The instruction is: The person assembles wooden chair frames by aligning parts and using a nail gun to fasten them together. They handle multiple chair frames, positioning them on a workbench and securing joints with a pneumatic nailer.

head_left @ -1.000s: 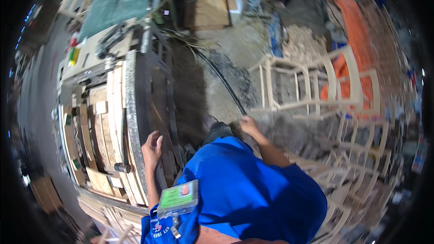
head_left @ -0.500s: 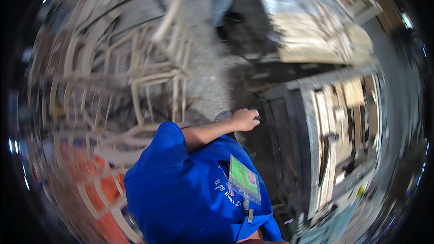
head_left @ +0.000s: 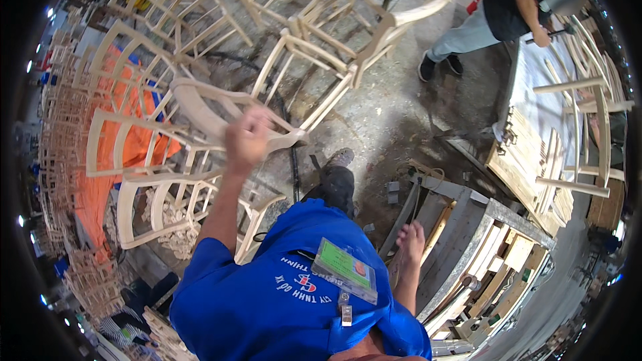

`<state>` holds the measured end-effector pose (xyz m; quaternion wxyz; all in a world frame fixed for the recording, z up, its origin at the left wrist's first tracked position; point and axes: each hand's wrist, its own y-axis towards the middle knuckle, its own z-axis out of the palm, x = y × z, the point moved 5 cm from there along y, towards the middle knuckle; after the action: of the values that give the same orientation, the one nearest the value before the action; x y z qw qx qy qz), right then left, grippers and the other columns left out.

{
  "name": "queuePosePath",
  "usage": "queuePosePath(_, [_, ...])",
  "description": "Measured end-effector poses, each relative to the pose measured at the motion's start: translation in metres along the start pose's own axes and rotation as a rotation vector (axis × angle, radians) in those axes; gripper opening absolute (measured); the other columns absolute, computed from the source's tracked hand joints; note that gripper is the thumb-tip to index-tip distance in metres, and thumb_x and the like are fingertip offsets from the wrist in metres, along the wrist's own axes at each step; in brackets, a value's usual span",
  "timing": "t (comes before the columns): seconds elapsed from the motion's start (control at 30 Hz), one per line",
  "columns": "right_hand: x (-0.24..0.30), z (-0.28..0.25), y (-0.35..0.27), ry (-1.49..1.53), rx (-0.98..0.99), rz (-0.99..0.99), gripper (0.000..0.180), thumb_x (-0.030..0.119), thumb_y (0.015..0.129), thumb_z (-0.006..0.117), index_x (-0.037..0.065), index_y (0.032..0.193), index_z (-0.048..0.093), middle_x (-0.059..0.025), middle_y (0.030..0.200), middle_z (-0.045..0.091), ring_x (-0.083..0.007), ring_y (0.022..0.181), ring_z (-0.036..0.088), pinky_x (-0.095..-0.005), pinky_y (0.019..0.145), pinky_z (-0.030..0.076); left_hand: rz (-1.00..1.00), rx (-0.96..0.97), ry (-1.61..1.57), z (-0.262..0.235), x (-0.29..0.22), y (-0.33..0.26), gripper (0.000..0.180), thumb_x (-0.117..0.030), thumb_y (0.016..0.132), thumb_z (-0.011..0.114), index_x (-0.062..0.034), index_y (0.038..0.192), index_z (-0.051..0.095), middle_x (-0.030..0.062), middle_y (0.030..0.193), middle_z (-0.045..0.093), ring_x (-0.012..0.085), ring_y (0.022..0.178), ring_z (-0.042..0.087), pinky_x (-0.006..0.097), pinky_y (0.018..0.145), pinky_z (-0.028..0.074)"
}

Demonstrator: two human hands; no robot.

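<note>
My left hand (head_left: 247,137) is raised at left of centre, smeared by motion, over the curved back of an unpainted wooden chair frame (head_left: 200,110). Whether it touches the wood I cannot tell, and its fingers are too blurred to read. At lower right, my right hand (head_left: 410,244) hangs beside a wooden workbench (head_left: 461,224), its fingers loosely bent and apart, with nothing visible in them. Another chair frame (head_left: 341,60) lies tipped on the floor ahead of my left hand.
Many chair frames (head_left: 144,200) crowd the left, around an orange sheet (head_left: 127,113). Wood pieces fill the bench's open side. At far right, a table (head_left: 535,87) holds wood slats (head_left: 528,167) and a chair frame (head_left: 588,134). A co-worker (head_left: 498,17) stands at that table holding a tool.
My view has swung, bringing the chairs closer. My left hand has moved from in front of my chest leftward to the chair back. My right hand has come into view.
</note>
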<state>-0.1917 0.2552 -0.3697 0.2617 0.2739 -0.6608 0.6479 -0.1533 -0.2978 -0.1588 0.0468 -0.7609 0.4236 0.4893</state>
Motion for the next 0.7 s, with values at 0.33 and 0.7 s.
queuePosePath(0.33, [0.04,0.255,-0.001,-0.541,0.608,0.065,0.048,0.023,0.101,0.063,0.004,0.144,0.054,-0.0099,0.109,0.071,-0.0171,0.09,0.069,-0.0303,0.072,0.057,-0.987,-0.249,-0.97,-0.139,0.252,0.058,0.084,-0.061,0.089,0.067,0.0072,0.134,0.048,0.0241,0.103,0.066,0.0399,0.091,0.069,0.051,0.079,0.059])
queuePosePath(0.7, [0.039,0.342,-0.103,-0.325,0.926,0.039,0.06,0.048,0.101,0.064,0.009,0.145,0.051,-0.0099,0.13,0.063,-0.0213,0.114,0.06,-0.04,0.093,0.051,-1.148,-0.342,-1.278,-0.035,0.161,-0.02,0.049,-0.05,0.096,0.058,-0.0015,0.102,0.055,0.0116,0.082,0.06,0.0274,0.072,0.063,0.045,0.072,0.057])
